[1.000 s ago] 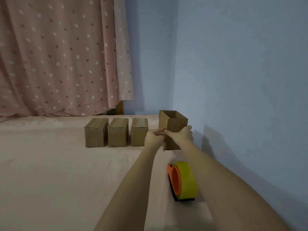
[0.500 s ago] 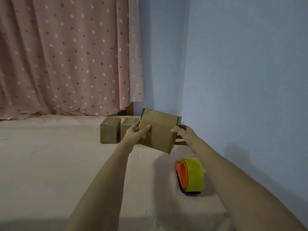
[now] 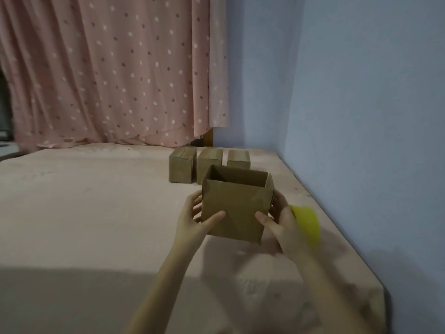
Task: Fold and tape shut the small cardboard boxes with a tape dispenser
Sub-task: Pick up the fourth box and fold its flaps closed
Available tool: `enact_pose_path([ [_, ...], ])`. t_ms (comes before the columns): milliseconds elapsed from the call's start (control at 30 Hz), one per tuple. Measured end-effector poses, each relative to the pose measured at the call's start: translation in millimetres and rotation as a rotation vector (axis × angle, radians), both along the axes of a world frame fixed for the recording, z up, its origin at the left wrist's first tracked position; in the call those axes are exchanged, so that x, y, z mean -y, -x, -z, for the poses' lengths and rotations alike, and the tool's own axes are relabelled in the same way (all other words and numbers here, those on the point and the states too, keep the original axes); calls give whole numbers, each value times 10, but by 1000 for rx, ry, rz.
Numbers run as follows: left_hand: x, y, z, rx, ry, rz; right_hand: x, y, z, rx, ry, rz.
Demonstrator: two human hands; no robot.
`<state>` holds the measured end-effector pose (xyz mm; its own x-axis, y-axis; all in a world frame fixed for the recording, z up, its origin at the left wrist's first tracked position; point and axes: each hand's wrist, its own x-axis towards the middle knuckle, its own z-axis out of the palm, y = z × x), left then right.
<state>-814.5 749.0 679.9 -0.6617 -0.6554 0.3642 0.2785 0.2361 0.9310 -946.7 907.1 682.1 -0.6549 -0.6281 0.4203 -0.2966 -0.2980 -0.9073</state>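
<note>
My left hand (image 3: pixel 192 221) and my right hand (image 3: pixel 279 219) grip the open box (image 3: pixel 237 204) from either side, thumbs pressed on its near face and fingers wrapped round its ends, holding it above the pink bed (image 3: pixel 96 213). The yellow tape roll (image 3: pixel 307 222) lies just beyond my right hand, and three closed boxes (image 3: pixel 208 168) stand in a row behind, near the dotted curtain (image 3: pixel 108 68).

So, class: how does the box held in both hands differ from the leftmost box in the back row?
The held box is open on top; the leftmost box has its flaps folded shut. The held box is gripped off the surface and tilted; the leftmost box rests upright. Both are plain brown cardboard.
</note>
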Motion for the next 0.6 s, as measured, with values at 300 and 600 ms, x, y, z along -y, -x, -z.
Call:
enact_pose_path([
  [300,-191,-267,528,11,-51,26,-268,-299,436,17,-21,-48],
  [600,-214,-376,546,-3,77,90,-385,-386,505,-18,-29,-37],
])
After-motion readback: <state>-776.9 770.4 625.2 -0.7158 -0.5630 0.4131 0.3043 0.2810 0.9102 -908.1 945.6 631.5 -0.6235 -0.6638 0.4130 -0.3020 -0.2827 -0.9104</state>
